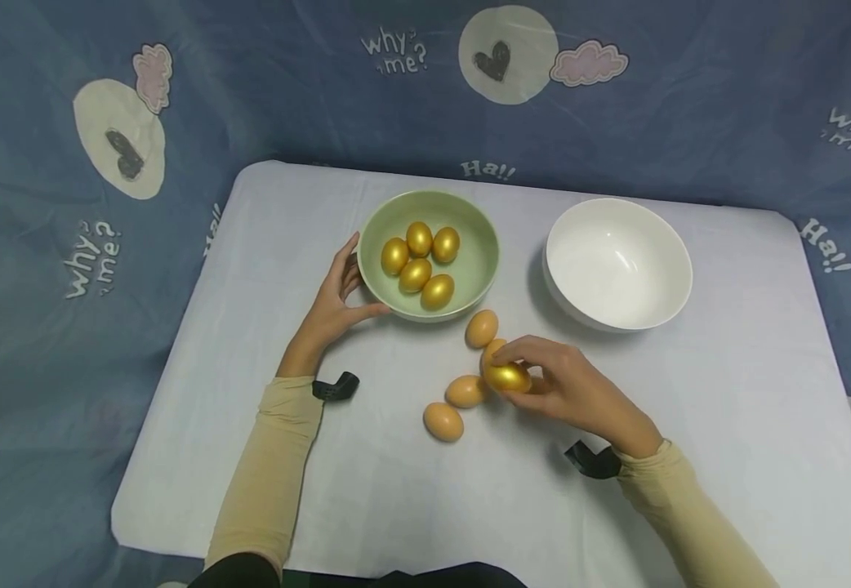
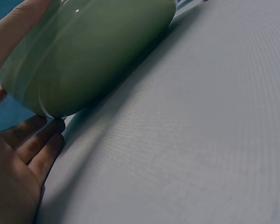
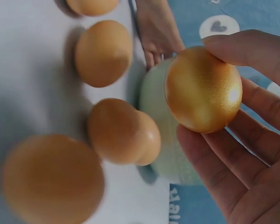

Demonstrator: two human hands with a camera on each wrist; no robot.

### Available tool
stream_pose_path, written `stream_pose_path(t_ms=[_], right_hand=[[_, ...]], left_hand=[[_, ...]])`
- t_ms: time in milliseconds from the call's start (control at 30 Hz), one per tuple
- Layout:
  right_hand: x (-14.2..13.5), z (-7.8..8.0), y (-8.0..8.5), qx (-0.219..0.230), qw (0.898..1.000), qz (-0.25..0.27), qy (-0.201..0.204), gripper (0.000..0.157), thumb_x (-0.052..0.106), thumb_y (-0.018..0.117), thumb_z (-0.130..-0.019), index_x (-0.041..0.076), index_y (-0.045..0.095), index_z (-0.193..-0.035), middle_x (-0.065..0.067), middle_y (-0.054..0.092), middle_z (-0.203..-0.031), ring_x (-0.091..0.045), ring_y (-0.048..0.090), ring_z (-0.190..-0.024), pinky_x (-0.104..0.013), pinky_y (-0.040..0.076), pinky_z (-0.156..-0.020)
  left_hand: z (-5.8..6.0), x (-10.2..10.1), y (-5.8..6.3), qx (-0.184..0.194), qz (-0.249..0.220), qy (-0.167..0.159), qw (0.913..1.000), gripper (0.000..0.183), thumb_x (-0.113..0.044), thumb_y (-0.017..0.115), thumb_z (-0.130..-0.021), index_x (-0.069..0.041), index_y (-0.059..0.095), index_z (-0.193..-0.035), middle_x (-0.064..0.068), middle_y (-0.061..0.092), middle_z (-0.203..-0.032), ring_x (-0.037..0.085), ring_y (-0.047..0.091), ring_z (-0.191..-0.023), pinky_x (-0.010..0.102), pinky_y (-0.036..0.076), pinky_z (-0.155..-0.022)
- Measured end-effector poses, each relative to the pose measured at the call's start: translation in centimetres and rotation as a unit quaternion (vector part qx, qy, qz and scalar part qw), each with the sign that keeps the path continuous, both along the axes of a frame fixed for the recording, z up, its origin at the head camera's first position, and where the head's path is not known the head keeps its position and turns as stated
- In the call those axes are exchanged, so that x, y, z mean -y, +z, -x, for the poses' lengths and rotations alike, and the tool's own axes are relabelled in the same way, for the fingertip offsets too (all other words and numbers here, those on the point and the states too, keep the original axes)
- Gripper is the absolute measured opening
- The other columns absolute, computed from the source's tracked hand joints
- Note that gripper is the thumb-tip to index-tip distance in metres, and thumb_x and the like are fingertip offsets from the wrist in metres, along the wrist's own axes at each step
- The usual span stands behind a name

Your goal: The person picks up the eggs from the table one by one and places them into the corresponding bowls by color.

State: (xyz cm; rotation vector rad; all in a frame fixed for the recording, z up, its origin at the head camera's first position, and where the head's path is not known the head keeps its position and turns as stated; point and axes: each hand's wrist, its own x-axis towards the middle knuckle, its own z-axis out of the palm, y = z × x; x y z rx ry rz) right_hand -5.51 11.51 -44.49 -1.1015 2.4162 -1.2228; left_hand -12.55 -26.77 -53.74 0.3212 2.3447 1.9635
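Observation:
My right hand (image 1: pixel 561 384) pinches a golden egg (image 1: pixel 508 377) between thumb and fingers, over brown eggs on the table. In the right wrist view that golden egg (image 3: pixel 204 89) sits at the fingertips. Several brown eggs, among them one near the front (image 1: pixel 443 422) and one close to the bowl (image 1: pixel 482 328), lie in a loose slanting row. A light green bowl (image 1: pixel 480 282) has several golden eggs (image 1: pixel 416 275) inside. My left hand (image 1: pixel 331 306) holds this bowl from the left, thumb along the near side. The left wrist view shows its fingertips (image 2: pixel 53 126) against the bowl's lower wall.
A white bowl (image 1: pixel 617 265) stands at the back right, with no eggs inside. The table (image 1: pixel 367 490) wears a white cloth. Behind it hangs a blue printed fabric (image 1: pixel 286 90).

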Motion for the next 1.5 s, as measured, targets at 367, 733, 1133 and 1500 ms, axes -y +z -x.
stream_pose_path(t_ms=[367, 733, 1133, 1500], right_hand=[[1.9, 3.5, 1.8, 0.01, 1.0, 0.019, 0.02, 0.041, 0.01, 0.085, -0.085, 0.017, 0.071, -0.123, 0.005, 0.073, -0.123, -0.011, 0.066, -0.115, -0.03, 0.061, -0.098], [4.4, 7.4, 3.9, 0.009, 1.0, 0.012, 0.026, 0.036, 0.013, 0.084, -0.087, 0.014, 0.071, -0.121, 0.003, 0.073, -0.122, -0.013, 0.066, -0.116, -0.033, 0.062, -0.098], [7.4, 11.5, 4.4, 0.024, 0.999, -0.031, 0.014, 0.033, 0.015, 0.084, -0.087, 0.009, 0.072, -0.118, -0.005, 0.075, -0.12, -0.02, 0.068, -0.116, -0.039, 0.061, -0.098], [9.8, 15.2, 4.2, 0.042, 0.996, -0.08, 0.009, 0.034, 0.015, 0.083, -0.087, 0.009, 0.072, -0.119, -0.006, 0.075, -0.12, -0.019, 0.067, -0.114, -0.04, 0.061, -0.099]], left_hand=[[0.0, 0.2, -0.1, -0.002, 0.001, 0.004, 1.0, 0.12, -0.014, 0.093, -0.077, -0.034, 0.014, -0.166, 0.011, 0.037, -0.164, 0.029, 0.04, -0.151, 0.043, 0.032, -0.13], [0.1, 0.1, 0.1, -0.002, 0.003, 0.0, 1.0, 0.119, -0.013, 0.092, -0.078, -0.035, 0.013, -0.166, 0.01, 0.039, -0.163, 0.031, 0.043, -0.149, 0.042, 0.033, -0.13], [0.0, 0.1, 0.0, -0.001, -0.001, 0.001, 1.0, 0.121, -0.018, 0.094, -0.077, -0.036, 0.014, -0.166, 0.01, 0.038, -0.164, 0.031, 0.043, -0.149, 0.042, 0.033, -0.129], [0.1, 0.1, -0.1, 0.0, -0.002, 0.0, 1.0, 0.121, -0.021, 0.094, -0.076, -0.037, 0.014, -0.165, 0.009, 0.039, -0.164, 0.029, 0.043, -0.149, 0.039, 0.034, -0.129]])
